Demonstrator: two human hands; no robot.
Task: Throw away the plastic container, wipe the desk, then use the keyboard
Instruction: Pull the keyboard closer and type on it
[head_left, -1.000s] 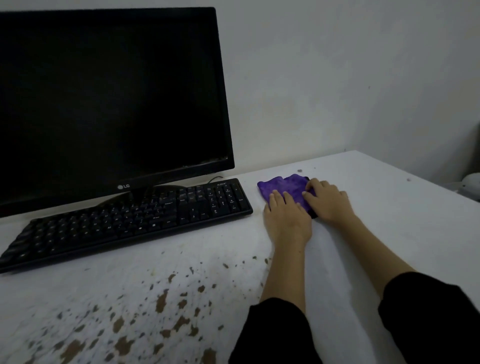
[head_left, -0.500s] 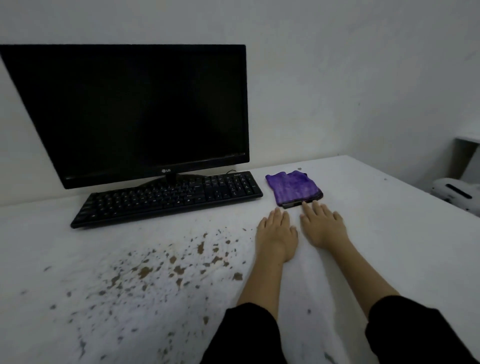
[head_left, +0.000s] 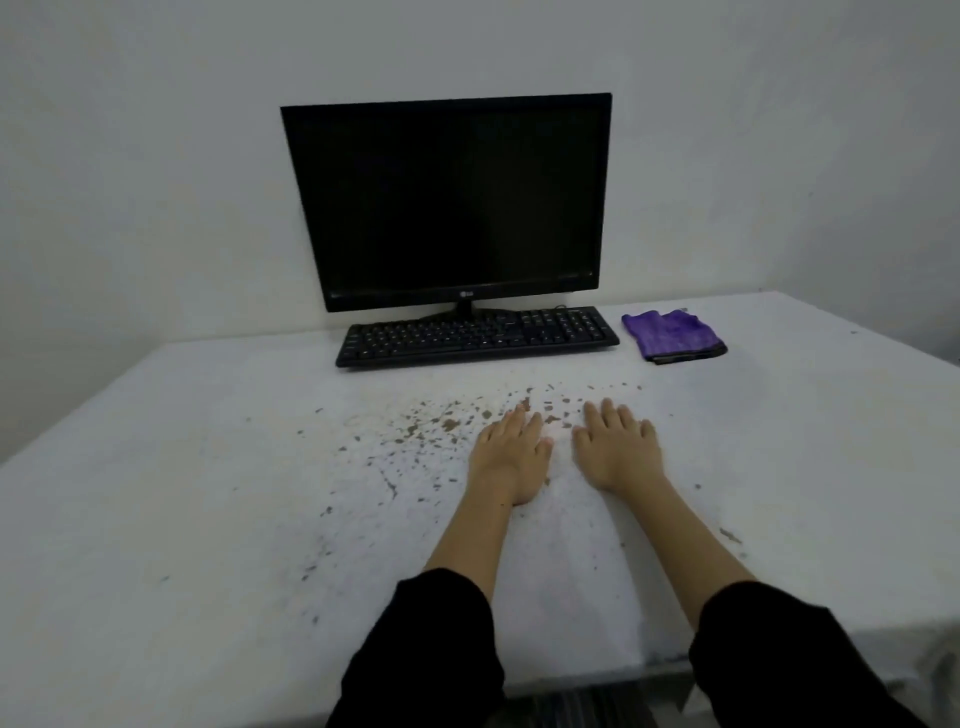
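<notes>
A black keyboard (head_left: 478, 335) lies at the back of the white desk (head_left: 182, 493), under a dark monitor (head_left: 449, 200). To its right rests a folded purple cloth (head_left: 672, 335), with a dark edge showing beneath its near side. My left hand (head_left: 511, 452) and my right hand (head_left: 618, 447) lie flat, palms down, side by side on the desk, well in front of the keyboard and the cloth. Both hold nothing and their fingers are spread. No plastic container is in view.
Brown flecks and chipped patches (head_left: 441, 423) mark the desk surface around and left of my hands. The desk's near edge (head_left: 571, 680) runs below my black sleeves. White walls close the back and right.
Both hands left the purple cloth and drew back toward me, now flat on the desk. The view pulled back, so the monitor, keyboard and cloth appear farther away.
</notes>
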